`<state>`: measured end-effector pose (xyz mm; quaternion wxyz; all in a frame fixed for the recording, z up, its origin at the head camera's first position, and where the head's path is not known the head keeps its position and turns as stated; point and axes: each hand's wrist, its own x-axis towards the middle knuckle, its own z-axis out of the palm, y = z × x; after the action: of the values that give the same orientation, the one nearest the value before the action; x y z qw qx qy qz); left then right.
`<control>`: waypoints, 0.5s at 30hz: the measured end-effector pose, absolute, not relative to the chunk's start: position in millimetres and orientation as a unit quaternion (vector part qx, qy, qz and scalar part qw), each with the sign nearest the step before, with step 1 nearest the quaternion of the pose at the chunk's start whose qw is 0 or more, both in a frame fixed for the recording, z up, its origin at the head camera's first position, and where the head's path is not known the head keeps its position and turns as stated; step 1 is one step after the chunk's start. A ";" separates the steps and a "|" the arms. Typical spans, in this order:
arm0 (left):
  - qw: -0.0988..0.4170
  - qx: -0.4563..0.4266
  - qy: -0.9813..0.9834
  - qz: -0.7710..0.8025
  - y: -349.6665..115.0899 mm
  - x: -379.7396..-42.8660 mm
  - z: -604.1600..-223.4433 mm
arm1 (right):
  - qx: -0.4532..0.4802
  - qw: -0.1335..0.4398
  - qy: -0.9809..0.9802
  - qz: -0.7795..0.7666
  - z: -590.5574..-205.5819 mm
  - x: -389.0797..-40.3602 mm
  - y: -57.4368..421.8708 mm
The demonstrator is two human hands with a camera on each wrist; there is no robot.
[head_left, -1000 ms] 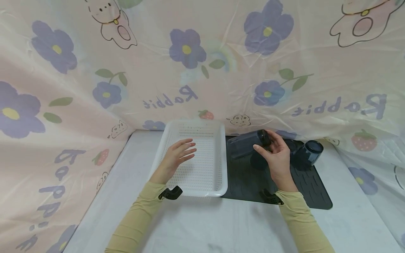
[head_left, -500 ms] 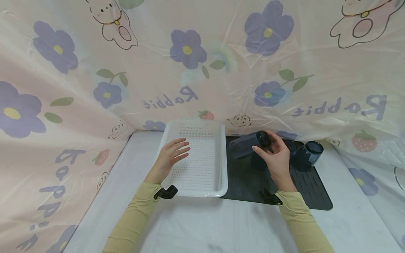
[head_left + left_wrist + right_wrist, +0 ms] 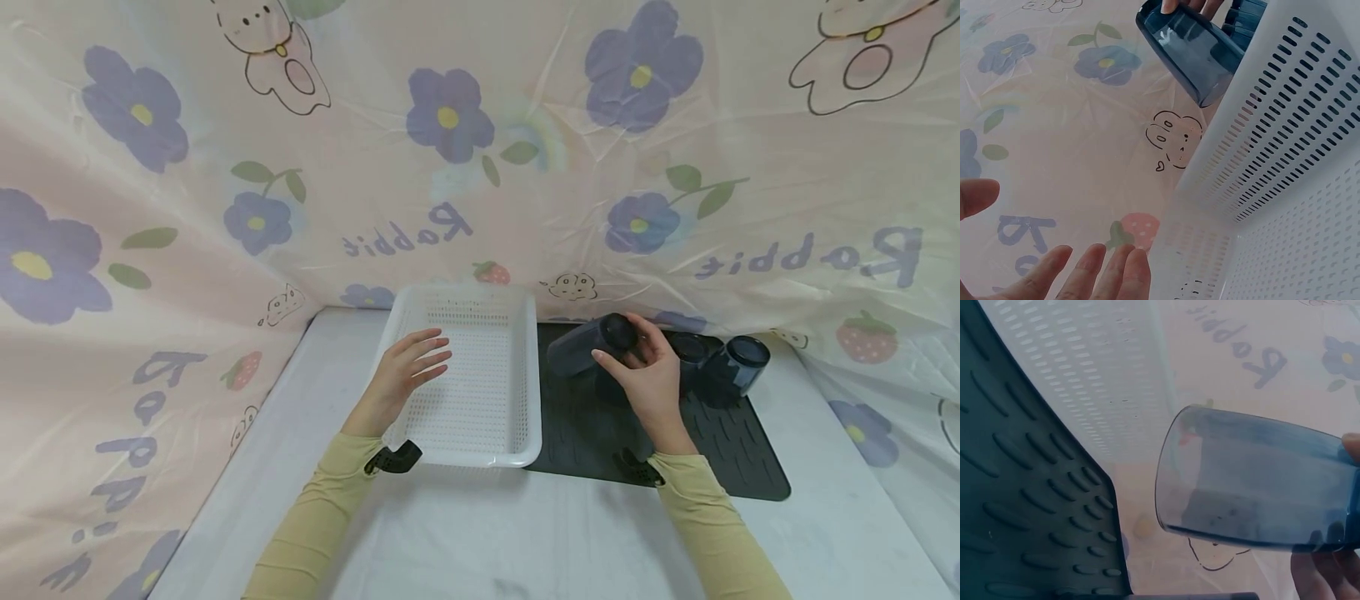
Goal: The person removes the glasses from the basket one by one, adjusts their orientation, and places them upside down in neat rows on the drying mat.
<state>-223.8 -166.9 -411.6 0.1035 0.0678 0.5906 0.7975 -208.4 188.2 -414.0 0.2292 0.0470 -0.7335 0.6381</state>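
My right hand [image 3: 651, 379] grips a dark blue see-through tumbler [image 3: 576, 350] near its thick base. The tumbler lies tilted on its side above the mat, mouth toward the left, and shows large in the right wrist view, where fingertips [image 3: 1321, 575] are under its base end. A white perforated basket [image 3: 480, 459] stands left of the mat. Over its left part hovers my left hand [image 3: 397, 375], fingers spread and holding nothing; its fingertips [image 3: 1088, 265] also show low in the left wrist view.
A dark ribbed drying mat [image 3: 570, 437] lies right of the basket. Several more dark tumblers stand on it, one at the right [image 3: 738, 367], others partly behind my right hand. Patterned plastic sheeting [image 3: 525, 200] rises behind the white table [image 3: 465, 533].
In my right hand the tumbler has turned, so its base faces the head camera more and its mouth end has shifted slightly right. My left hand has drifted a little left.
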 end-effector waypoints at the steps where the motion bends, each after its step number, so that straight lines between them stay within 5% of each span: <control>1: 0.103 0.067 0.591 0.797 -166.8 -223.8 -411.7 | 0.045 0.230 -0.739 0.632 -415.1 -208.9 187.9; 15: 0.088 0.070 0.594 0.797 -172.0 -222.9 -411.7 | 0.041 0.241 -0.774 0.585 -435.3 -218.4 187.6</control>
<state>-222.9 -172.0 -411.7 0.0879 0.0701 0.5938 0.7967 -218.4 187.6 -435.3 0.2407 0.0405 -0.7736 0.5848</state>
